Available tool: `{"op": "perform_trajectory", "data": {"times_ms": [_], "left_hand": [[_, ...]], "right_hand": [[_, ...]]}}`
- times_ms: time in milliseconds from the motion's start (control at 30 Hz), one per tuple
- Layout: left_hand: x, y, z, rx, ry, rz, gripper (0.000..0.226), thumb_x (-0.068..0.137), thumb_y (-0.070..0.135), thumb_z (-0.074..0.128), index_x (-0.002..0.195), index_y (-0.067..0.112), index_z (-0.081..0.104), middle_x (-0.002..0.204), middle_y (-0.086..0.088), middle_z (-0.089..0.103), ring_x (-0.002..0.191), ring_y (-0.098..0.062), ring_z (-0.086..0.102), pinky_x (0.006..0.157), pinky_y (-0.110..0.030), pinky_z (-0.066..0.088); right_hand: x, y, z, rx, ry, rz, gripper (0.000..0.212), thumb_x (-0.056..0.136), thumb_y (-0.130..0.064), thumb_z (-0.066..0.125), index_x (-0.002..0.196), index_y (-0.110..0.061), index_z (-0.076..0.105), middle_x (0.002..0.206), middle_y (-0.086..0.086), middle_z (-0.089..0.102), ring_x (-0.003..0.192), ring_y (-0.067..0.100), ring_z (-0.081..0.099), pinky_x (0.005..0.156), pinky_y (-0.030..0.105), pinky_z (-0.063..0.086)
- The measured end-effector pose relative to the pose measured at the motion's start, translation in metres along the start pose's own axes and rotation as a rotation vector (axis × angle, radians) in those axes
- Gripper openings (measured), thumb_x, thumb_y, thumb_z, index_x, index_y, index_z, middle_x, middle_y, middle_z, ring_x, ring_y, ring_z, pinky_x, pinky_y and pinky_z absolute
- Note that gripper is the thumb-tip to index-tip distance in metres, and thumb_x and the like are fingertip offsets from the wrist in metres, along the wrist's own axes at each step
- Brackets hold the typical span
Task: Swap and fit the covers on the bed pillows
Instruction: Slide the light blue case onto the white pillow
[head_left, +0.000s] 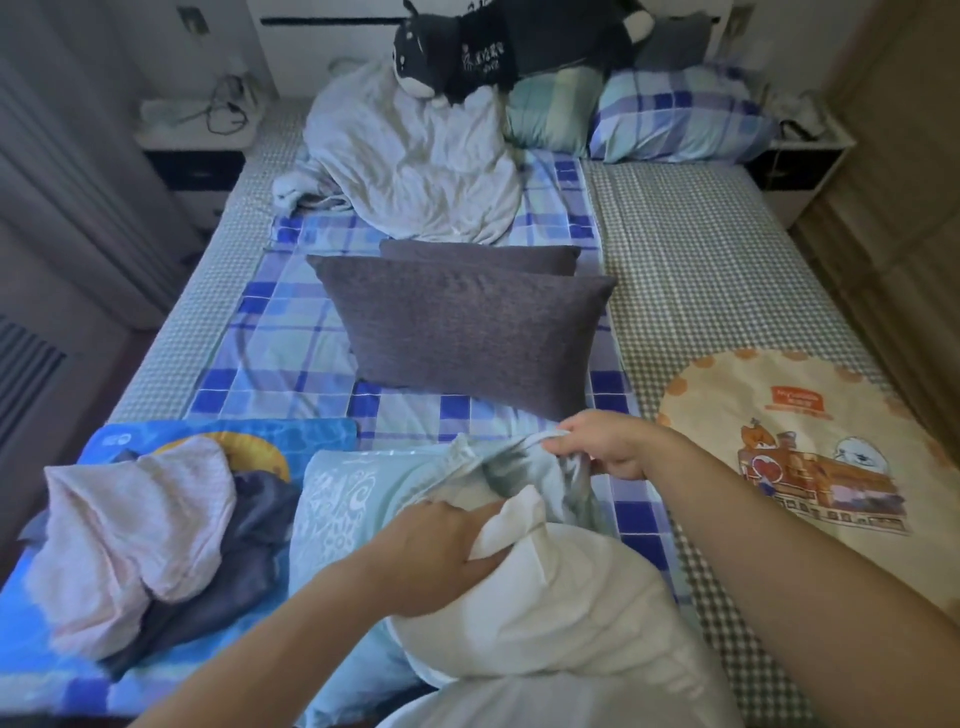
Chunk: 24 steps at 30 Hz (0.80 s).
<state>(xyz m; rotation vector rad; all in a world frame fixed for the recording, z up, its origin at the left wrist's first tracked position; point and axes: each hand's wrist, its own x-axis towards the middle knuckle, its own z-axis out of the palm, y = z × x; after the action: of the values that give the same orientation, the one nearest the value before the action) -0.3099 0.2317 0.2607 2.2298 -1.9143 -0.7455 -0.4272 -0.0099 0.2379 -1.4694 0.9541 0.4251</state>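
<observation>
Gripping white pillow (561, 597) corner, left hand (436, 556) feeds it away from the person; right hand (608, 447) pinches the pale-blue cover (353, 499) mouth beyond.

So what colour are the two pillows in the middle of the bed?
Dark grey, plain with no pattern. The two pillows show best in the head view, lying on the blue checked sheet.
</observation>
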Motion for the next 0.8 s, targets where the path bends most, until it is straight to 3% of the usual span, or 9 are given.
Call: {"op": "perform_trajectory", "data": {"times_ms": [67, 167, 300, 400, 533, 633, 700, 800], "left_hand": [[0.009, 0.009, -0.001, 0.016, 0.009, 0.005, 0.061, 0.099, 0.065, 0.030, 0.154, 0.046, 0.014, 0.100, -0.008, 0.071, 0.095, -0.031, 0.064, 0.084, -0.039, 0.044], [0.025, 0.017, -0.003, 0.076, 0.031, -0.016, 0.079, 0.099, 0.064, 0.029, 0.155, 0.038, -0.019, 0.098, -0.014, 0.071, 0.091, -0.036, 0.065, 0.082, -0.042, 0.044], [0.033, 0.016, 0.004, 0.174, 0.040, 0.003, 0.076, 0.099, 0.065, 0.022, 0.154, 0.039, -0.023, 0.098, -0.016, 0.071, 0.088, -0.039, 0.065, 0.078, -0.042, 0.044], [0.034, 0.018, 0.005, 0.217, 0.052, 0.012, 0.071, 0.100, 0.065, 0.021, 0.156, 0.041, -0.014, 0.096, -0.014, 0.071, 0.086, -0.036, 0.066, 0.072, -0.037, 0.038], [0.038, 0.013, 0.008, 0.234, 0.024, -0.018, 0.065, 0.101, 0.063, 0.023, 0.158, 0.037, 0.007, 0.098, -0.010, 0.071, 0.085, -0.033, 0.066, 0.070, -0.036, 0.039], [0.042, 0.014, 0.008, 0.257, -0.069, -0.034, 0.059, 0.102, 0.061, 0.022, 0.153, 0.032, 0.022, 0.104, -0.011, 0.070, 0.090, -0.034, 0.065, 0.073, -0.037, 0.041], [0.043, 0.017, 0.003, 0.274, -0.079, -0.059, 0.057, 0.102, 0.060, 0.024, 0.149, 0.029, 0.033, 0.112, -0.010, 0.069, 0.100, -0.033, 0.065, 0.082, -0.039, 0.044], [0.031, 0.019, 0.000, 0.273, -0.055, -0.043, 0.052, 0.102, 0.062, 0.022, 0.133, 0.029, 0.047, 0.104, -0.005, 0.070, 0.095, -0.029, 0.066, 0.077, -0.036, 0.043]], "right_hand": [[-0.001, -0.009, 0.009, 0.043, 0.019, -0.070, 0.016, 0.096, -0.020, 0.066, 0.088, -0.006, 0.068, 0.071, 0.003, 0.066, 0.067, 0.016, 0.061, 0.070, 0.033, 0.056], [-0.007, -0.015, 0.022, -0.017, 0.052, -0.093, 0.022, 0.095, -0.022, 0.068, 0.076, -0.012, 0.069, 0.062, 0.000, 0.062, 0.057, 0.013, 0.056, 0.060, 0.031, 0.051], [-0.005, -0.007, 0.018, 0.105, 0.131, -0.058, 0.023, 0.088, -0.017, 0.076, 0.096, 0.004, 0.070, 0.084, 0.016, 0.073, 0.076, 0.027, 0.067, 0.077, 0.045, 0.057], [-0.003, -0.003, 0.018, 0.056, 0.208, -0.047, 0.023, 0.084, -0.017, 0.081, 0.089, 0.000, 0.066, 0.095, 0.019, 0.074, 0.080, 0.026, 0.066, 0.071, 0.037, 0.053], [-0.001, -0.002, 0.014, -0.027, 0.222, -0.047, 0.019, 0.085, -0.023, 0.078, 0.088, -0.007, 0.068, 0.094, 0.016, 0.073, 0.081, 0.024, 0.062, 0.071, 0.036, 0.048], [-0.004, -0.008, 0.018, -0.032, 0.101, -0.055, 0.016, 0.088, -0.024, 0.076, 0.083, -0.010, 0.068, 0.080, 0.006, 0.071, 0.076, 0.020, 0.062, 0.070, 0.032, 0.048], [-0.010, -0.011, 0.017, -0.048, -0.014, -0.038, 0.014, 0.086, -0.021, 0.078, 0.087, -0.010, 0.070, 0.082, 0.005, 0.073, 0.078, 0.018, 0.066, 0.072, 0.030, 0.053], [-0.006, -0.008, -0.002, -0.158, -0.012, -0.007, 0.022, 0.079, -0.015, 0.084, 0.094, -0.007, 0.070, 0.088, 0.007, 0.076, 0.084, 0.021, 0.072, 0.080, 0.037, 0.060]]}}
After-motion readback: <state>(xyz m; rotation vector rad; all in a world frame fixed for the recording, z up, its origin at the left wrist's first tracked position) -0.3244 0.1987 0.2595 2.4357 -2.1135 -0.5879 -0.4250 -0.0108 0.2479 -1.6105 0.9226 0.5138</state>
